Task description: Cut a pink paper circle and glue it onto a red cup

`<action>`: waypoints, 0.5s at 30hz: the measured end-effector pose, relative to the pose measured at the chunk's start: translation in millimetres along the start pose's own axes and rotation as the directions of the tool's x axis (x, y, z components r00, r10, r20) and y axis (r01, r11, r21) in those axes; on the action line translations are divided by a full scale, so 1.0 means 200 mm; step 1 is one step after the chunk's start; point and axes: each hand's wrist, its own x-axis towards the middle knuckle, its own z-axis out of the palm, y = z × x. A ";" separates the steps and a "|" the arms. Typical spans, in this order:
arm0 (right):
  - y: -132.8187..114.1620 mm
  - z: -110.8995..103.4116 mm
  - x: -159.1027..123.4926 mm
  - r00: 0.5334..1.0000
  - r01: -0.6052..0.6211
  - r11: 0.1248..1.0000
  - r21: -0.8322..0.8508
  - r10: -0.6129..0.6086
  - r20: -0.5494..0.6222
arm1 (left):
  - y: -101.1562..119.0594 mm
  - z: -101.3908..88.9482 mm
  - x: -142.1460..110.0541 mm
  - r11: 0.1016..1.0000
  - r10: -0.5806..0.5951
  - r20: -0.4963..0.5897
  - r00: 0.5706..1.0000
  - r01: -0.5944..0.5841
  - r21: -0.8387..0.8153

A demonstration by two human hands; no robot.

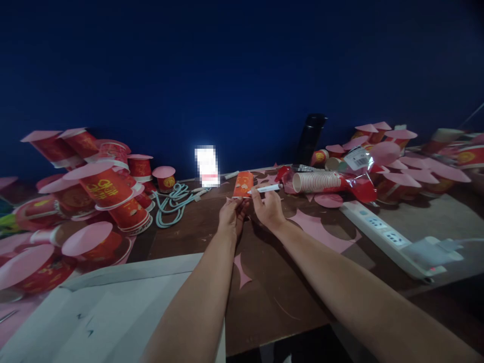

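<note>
1. My left hand grasps the near end of the orange-red printed paper cup.
2. The cup sits just beyond those fingers, over the brown desk, long axis pointing away from me.
3. My right hand pinches the slim white pen crosswise, tip leftward at the cup; contact I can't tell.

A pixelated block masks the bright upright object beyond my hands; pink-topped red cups run off the right edge, my forearms off the bottom.
</note>
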 end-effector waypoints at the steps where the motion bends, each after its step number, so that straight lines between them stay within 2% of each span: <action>1: 0.00 0.00 0.00 1.000 0.002 1.000 -0.001 -0.002 0.000 | 0.00 0.00 0.00 1.000 0.000 -0.003 1.000 0.000 -0.002; 15: -0.01 -0.01 0.00 1.000 -0.006 1.000 0.002 0.006 0.021 | 0.01 0.00 -0.01 1.000 0.004 0.007 1.000 -0.003 -0.025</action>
